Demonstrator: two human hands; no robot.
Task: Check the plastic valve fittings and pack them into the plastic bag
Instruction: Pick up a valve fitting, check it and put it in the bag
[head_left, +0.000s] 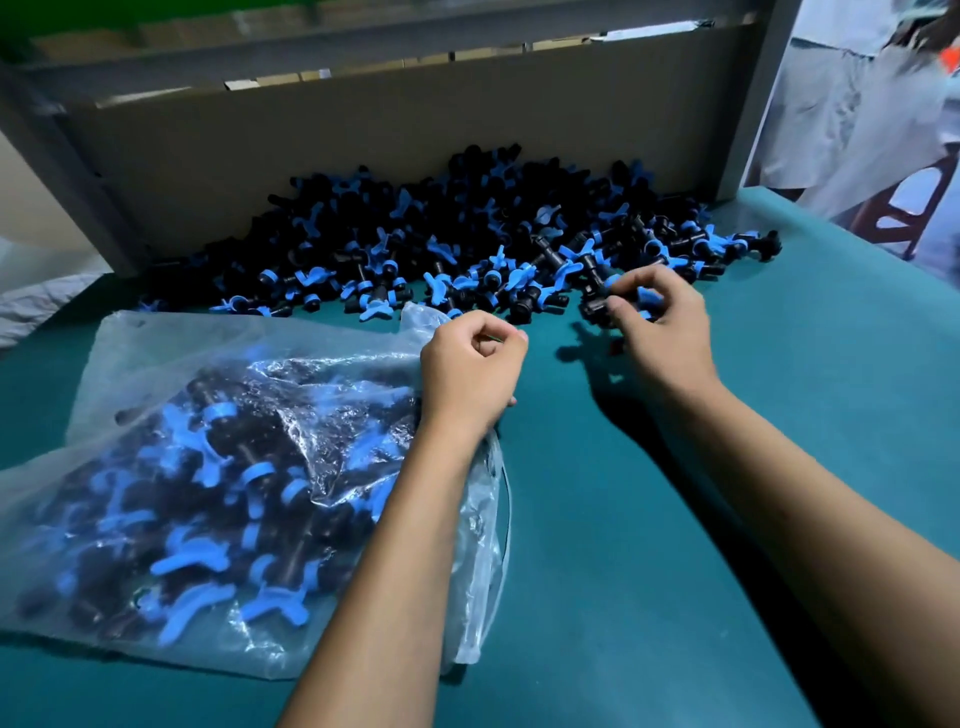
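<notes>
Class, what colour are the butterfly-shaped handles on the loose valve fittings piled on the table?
Bright blue, on black bodies; the head view shows the valve fittings best.

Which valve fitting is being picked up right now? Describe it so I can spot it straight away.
Start at the big pile of valve fittings against the cardboard wall at the back of the green table. Go to the pile's near right edge, where the right hand reaches in. The held fitting, black with a blue handle, is the only one inside a grip.

1 plastic bag (156, 353), 1 cardboard sheet (311, 130), 2 hands, valve fittings (415, 234) too many to count.
</notes>
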